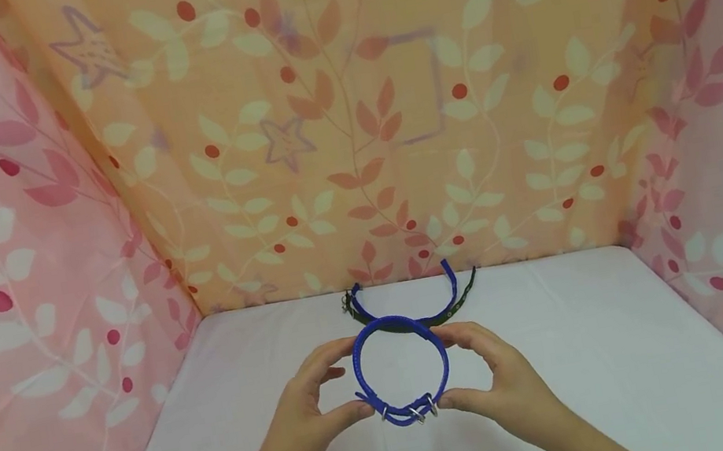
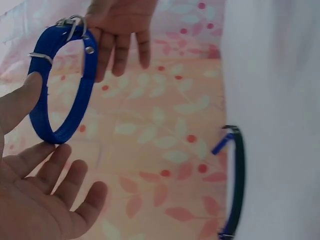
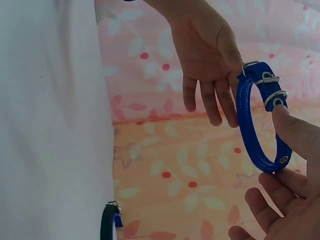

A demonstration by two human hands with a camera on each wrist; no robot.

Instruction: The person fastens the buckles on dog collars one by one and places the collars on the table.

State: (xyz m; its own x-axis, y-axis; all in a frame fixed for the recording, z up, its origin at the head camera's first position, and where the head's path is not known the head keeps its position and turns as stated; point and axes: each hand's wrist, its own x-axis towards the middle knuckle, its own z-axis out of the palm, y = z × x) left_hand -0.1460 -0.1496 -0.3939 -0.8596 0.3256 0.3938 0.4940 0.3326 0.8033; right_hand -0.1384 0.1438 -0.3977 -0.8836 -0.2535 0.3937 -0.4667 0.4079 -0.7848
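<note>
A blue collar (image 1: 386,321), buckled into a loop, is held up above the table between both hands. Its silver buckle and rings (image 1: 417,414) face the near side. My left hand (image 1: 308,403) pinches the loop's left side between thumb and fingers. On the opposite side my right hand (image 1: 501,374) grips it the same way. In the left wrist view the band (image 2: 39,112) passes between the left thumb and index finger; the other fingers are spread. The right wrist view shows the right thumb near a metal ring on the collar (image 3: 244,115).
A dark green collar (image 1: 451,313), unfastened and curved, lies at the back of the white table (image 1: 265,337). Inside its curve is another blue strap (image 1: 454,291). Floral cloth walls (image 1: 354,179) enclose the table at the back and both sides.
</note>
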